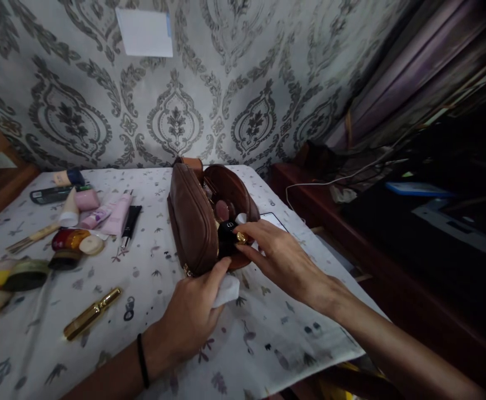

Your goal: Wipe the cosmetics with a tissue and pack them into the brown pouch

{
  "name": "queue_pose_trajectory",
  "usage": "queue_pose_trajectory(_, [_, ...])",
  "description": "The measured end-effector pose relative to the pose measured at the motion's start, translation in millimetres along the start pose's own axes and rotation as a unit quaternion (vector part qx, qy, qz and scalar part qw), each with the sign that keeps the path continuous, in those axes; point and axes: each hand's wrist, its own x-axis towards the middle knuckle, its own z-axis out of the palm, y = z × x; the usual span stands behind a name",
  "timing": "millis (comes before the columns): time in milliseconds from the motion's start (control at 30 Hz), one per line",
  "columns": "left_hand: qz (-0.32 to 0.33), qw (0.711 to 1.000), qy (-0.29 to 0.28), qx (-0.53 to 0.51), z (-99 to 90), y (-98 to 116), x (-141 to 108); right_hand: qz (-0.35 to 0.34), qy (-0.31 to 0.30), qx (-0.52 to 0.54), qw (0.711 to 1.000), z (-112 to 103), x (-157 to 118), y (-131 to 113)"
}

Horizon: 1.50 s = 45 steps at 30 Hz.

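Note:
A brown zip-up makeup bag [193, 216] stands open on the table, with a round black case [227, 228], a pink round item [222, 210] and other cosmetics inside. At the bag's opening, the thumb and fingers of my right hand [278, 253] are closed around a small shiny gold item [242, 238]; its kind is partly hidden. My left hand [195, 308] grips a folded white tissue [227, 291], its thumb at the bag's near lower edge. A gold lipstick-like tube [92, 314] lies on the cloth left of my left hand.
Several tubes, jars and a brush [32, 238] lie at the left of the patterned tablecloth [151, 266]. Behind the bag's right side is a phone [273, 221] with a lit screen. A white cable [330, 183] runs past the table's right edge. The patterned wall [213, 100] borders the back.

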Motion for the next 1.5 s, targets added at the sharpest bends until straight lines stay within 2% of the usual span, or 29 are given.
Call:
queue_pose_trajectory(133, [-0.01, 1.0, -0.007, -0.002, -0.4, 0, 0, 0.023, -0.013, 0.004, 1.0, 0, 0, -2])
queue_pose_trajectory(267, [-0.012, 1.0, -0.007, -0.009, 0.1, -1, -1, 0.053, 0.004, 0.021, 0.998, 1, 0, -2])
queue_pose_trajectory(500, [-0.021, 1.0, -0.015, -0.009, -1.3, -1, -1, 0.005, -0.004, -0.051, 0.999, 2, -2, -1])
queue_pose_trajectory(700, [0.002, 1.0, -0.004, -0.013, -0.1, -7, -2, 0.007, -0.002, -0.098, 0.995, 3, -5, -2])
queue_pose_trajectory(900, [-0.009, 1.0, 0.003, -0.006, 0.4, -7, -2, -0.013, -0.011, -0.147, 0.989, -1, -5, -5])
queue_pose_trajectory(1067, [-0.014, 1.0, -0.007, 0.016, -4.2, -4, 0, -0.015, -0.007, -0.115, 0.993, -1, -9, -3])
queue_pose_trajectory(1233, [-0.009, 0.999, -0.006, 0.035, -9.9, 0, -4, 0.001, 0.057, -0.028, 0.998, 3, -18, 0])
queue_pose_trajectory(1367, [0.024, 0.998, 0.029, 0.059, -22.9, -4, -27, -0.026, 0.14, 0.067, 0.987, 2, -29, -13])
queue_pose_trajectory(1433, [0.031, 0.992, 0.069, 0.101, -34.1, -15, -45, -0.052, 0.154, 0.114, 0.98, 5, -35, -24])
queue_pose_trajectory(1500, [0.007, 0.978, 0.115, 0.173, -47.5, -31, -64, -0.094, 0.144, 0.158, 0.972, 14, -41, -35])
